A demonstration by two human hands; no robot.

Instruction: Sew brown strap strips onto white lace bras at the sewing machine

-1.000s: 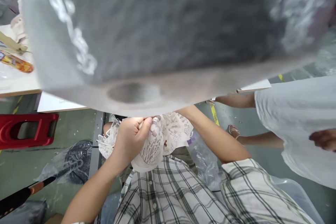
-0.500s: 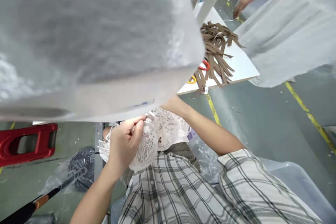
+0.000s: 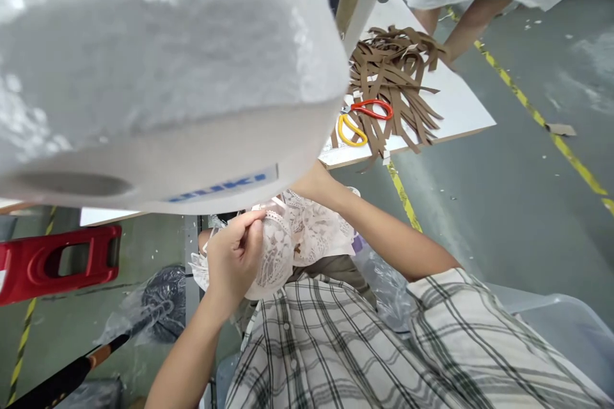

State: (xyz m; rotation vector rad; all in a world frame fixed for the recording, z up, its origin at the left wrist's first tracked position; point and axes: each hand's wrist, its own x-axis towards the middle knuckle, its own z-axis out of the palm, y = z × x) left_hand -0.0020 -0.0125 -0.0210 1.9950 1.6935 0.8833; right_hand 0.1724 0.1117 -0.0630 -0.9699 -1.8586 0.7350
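A white lace bra (image 3: 274,262) lies over my lap, its cups facing up beneath the sewing machine (image 3: 225,147). My left hand (image 3: 240,249) is closed, thumb and fingers pinching the upper edge of the near cup. From the right, my right hand (image 3: 309,180) reaches under the machine head near the bra's other cup. Its fingers are hidden behind the machine, so what they touch cannot be seen. The white machine head with blue lettering fills the upper left and covers the bra's far edge.
Brown fabric strips (image 3: 398,77) lie heaped on the white table (image 3: 460,118), with red-and-yellow-handled scissors (image 3: 367,112) on them. A co-worker's legs (image 3: 472,25) stand beyond. A red plastic stool (image 3: 103,255) is left, a clear bin (image 3: 559,323) right.
My view has shifted, so more of the scissors and table shows. The co-worker has moved away toward the top, arm out of view. My left hand keeps its pinch on the bra.
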